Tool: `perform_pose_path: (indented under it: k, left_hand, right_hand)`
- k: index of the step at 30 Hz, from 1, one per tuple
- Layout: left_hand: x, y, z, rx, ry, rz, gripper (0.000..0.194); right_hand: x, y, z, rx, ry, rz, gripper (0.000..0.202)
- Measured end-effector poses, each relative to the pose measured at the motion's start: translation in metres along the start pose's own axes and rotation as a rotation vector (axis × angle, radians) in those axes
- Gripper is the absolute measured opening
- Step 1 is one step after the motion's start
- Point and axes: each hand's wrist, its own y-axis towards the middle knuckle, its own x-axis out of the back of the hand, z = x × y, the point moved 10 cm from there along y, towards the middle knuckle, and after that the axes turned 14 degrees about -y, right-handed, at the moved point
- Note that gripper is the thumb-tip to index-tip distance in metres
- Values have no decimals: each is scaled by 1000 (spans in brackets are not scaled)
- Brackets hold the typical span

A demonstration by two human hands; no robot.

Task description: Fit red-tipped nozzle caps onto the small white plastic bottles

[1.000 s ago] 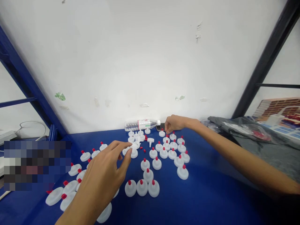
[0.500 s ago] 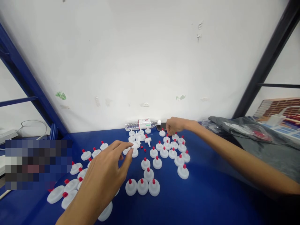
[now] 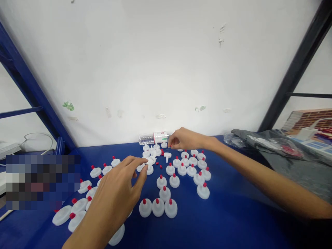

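A small workshop can be supposed: many similar white lids (image 3: 158,207), mostly red-tipped, are spread on a blue table (image 3: 186,233) around the left hand (image 3: 127,180) and nearer than the right hand (image 3: 184,139). Beyond both hands a scuffed wall (image 3: 155,69) is seen, flanked by plain beam frames (image 3: 33,88).

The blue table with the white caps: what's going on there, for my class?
A person works bare-handed among round white plastic caps with red tips standing on the blue table. The left hand is by a cluster of tipless white plastic caps; whether it touches one is unclear. The right hand is at the neck end of a clear plastic bottle lying on its side, with a speck of red at its fingertips. Small loose red plastic tips lie between the hands.
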Motion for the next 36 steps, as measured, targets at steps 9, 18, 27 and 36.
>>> perform_pose_path:
  k: [9, 18, 27, 36]
  left_hand:
    - [-2, -1, 2, 14, 5, 24, 36]
    - [-3, -1, 1, 16, 12, 40, 37]
    - [-5, -1, 3, 30, 3, 58, 35]
    - [-7, -2, 3, 40, 2, 80, 36]
  right_hand:
    - [-33, 9, 17, 87, 107, 40, 13]
    - [-41, 10, -3, 69, 331, 67, 23]
    - [-25, 10, 5, 53, 240, -107, 21]
    - [-44, 15, 10, 53, 201, -77, 10]
